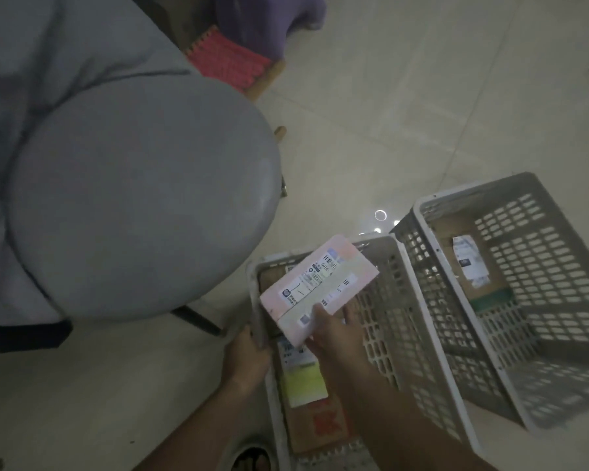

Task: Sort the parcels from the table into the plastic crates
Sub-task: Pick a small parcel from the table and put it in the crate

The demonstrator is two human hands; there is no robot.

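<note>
The right hand (330,331) grips a pink parcel (317,287) by its near edge, thumb on top, and holds it above the left crate (408,321). The left hand (249,351) curls its fingers round this crate's rim at 9 o'clock. A brown box (313,413) already lies inside. The right crate (558,300), at 3 o'clock, holds another parcel (470,263).

The grip is only at one corner, so the parcel may tip and fall on the rim or the floor (422,96). The picture is dim; its label perhaps faces up.
</note>
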